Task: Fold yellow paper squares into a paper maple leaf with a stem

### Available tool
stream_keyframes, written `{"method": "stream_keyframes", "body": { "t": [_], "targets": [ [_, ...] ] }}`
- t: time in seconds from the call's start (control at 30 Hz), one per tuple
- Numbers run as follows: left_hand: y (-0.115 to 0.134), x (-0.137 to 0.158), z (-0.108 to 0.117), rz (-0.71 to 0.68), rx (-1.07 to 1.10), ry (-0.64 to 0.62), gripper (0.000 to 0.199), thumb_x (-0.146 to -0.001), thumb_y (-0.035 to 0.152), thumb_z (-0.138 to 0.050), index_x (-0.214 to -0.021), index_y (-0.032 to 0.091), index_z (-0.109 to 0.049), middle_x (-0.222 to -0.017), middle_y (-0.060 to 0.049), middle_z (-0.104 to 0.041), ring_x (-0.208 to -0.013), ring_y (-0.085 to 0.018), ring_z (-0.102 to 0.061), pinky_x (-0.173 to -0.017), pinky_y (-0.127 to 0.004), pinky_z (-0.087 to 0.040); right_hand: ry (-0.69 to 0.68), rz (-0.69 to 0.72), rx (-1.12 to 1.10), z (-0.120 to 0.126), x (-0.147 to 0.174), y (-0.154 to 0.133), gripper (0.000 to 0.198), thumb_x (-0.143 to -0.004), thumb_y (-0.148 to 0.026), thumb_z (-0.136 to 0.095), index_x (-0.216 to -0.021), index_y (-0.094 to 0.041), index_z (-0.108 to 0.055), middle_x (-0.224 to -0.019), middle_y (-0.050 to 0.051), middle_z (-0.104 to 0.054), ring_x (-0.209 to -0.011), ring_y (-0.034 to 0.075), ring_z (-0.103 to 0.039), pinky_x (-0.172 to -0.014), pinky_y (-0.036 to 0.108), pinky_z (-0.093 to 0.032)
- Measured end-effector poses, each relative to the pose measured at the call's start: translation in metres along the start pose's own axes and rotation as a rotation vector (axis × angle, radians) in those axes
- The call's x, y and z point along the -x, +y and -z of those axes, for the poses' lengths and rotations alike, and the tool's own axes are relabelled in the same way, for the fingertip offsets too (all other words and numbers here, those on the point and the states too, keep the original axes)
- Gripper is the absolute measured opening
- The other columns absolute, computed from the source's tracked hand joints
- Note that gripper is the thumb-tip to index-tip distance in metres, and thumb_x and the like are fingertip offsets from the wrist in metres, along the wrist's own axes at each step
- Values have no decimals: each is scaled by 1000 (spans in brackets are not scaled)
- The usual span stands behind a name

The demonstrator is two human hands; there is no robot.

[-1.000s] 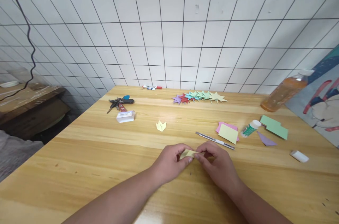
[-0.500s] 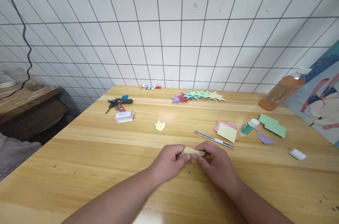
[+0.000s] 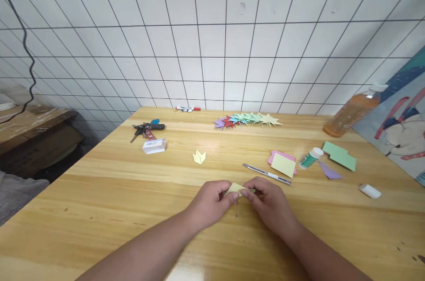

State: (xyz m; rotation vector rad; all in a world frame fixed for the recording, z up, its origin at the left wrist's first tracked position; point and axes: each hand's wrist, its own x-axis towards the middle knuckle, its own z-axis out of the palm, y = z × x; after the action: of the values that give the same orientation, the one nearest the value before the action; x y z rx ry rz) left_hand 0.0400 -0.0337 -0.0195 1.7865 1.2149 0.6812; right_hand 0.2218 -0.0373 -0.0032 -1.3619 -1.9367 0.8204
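Note:
A small piece of folded yellow paper (image 3: 236, 188) is pinched between my two hands above the front middle of the table. My left hand (image 3: 212, 199) grips its left end, the thumb on the near side. At the other end my right hand (image 3: 267, 201) closes on it with thumb and fingers; the fingers partly cover the paper. A folded yellow paper piece with pointed tips (image 3: 199, 157) lies beyond and to the left. Just past my right hand rests a slim utility knife (image 3: 267, 174), beside yellow and pink paper sheets (image 3: 283, 165).
A row of colourful folded paper pieces (image 3: 247, 119) lies near the wall, with a marker (image 3: 188, 109) to its left. Keys (image 3: 148, 128) and a small box (image 3: 154, 146) sit left. Rightward are a glue stick (image 3: 311, 158), green sheets (image 3: 339, 156), purple paper (image 3: 329, 170), eraser (image 3: 369, 191) and bottle (image 3: 352, 112).
The yellow paper has tilted slightly between my fingers, showing more of its upper face. My right thumb has shifted a little onto it. The whole view has moved slightly.

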Motion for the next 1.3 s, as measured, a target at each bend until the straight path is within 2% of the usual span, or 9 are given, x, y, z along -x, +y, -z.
{"method": "stream_keyframes", "body": {
  "t": [0.23,0.47,0.83,0.93,1.03,1.17,1.23,1.3],
  "targets": [
    [-1,0,-1,16,-1,18,32,-82,40,-49,-64,15,-59,-57,2,-55,-52,-10,-43,-49,-20,-30,-13,15,-18,-1,-1,2,21,-86,-33,-50,-75,-21,-64,-72,1,-60,-66,15,-53,-59,26,-38],
    [-3,-1,-2,24,-8,13,32,-82,40,-49,-65,15,-60,-55,4,-51,-50,-8,-37,-47,-19,-27,-7,-11,-26,-1,0,2,20,-84,-33,-52,-73,-21,-63,-71,1,-61,-65,15,-52,-58,25,-38],
    [-5,-1,-2,50,17,25,27,-78,38,-53,-68,15,-61,-58,3,-54,-53,-10,-42,-49,-20,-29,-27,11,-110,-2,1,4,17,-85,-27,-49,-81,-22,-65,-78,1,-63,-73,16,-56,-65,26,-41],
    [-6,-1,-2,56,25,26,25,-78,37,-54,-68,15,-62,-57,3,-51,-52,-10,-40,-49,-20,-28,-28,-14,-158,-2,0,3,16,-84,-26,-50,-82,-22,-65,-81,1,-64,-74,15,-56,-65,25,-41],
    [-5,-1,-2,42,38,3,24,-80,34,-51,-68,16,-62,-54,5,-45,-52,-9,-37,-49,-20,-27,-10,-51,-134,-2,0,2,16,-83,-30,-53,-78,-21,-65,-76,1,-63,-66,15,-54,-59,24,-40],
    [-2,-2,-2,26,-18,10,27,-78,32,-53,-56,16,-50,-51,7,-31,-50,-8,-30,-46,-20,-21,27,-83,-55,-2,0,2,19,-81,-34,-54,-71,-20,-63,-68,0,-61,-60,14,-51,-55,24,-38],
    [-1,-2,-3,18,-42,20,30,-77,30,-54,-53,16,-43,-51,7,-28,-50,-8,-28,-46,-20,-20,35,-85,-20,-2,0,2,21,-81,-36,-54,-69,-20,-62,-66,0,-60,-59,14,-50,-55,24,-37],
    [0,-2,-2,15,-48,26,30,-76,30,-55,-52,16,-43,-51,7,-28,-50,-8,-28,-46,-20,-20,42,-88,7,-3,-1,3,23,-82,-37,-53,-69,-20,-62,-65,0,-60,-59,14,-50,-54,25,-37]
  ]
}}
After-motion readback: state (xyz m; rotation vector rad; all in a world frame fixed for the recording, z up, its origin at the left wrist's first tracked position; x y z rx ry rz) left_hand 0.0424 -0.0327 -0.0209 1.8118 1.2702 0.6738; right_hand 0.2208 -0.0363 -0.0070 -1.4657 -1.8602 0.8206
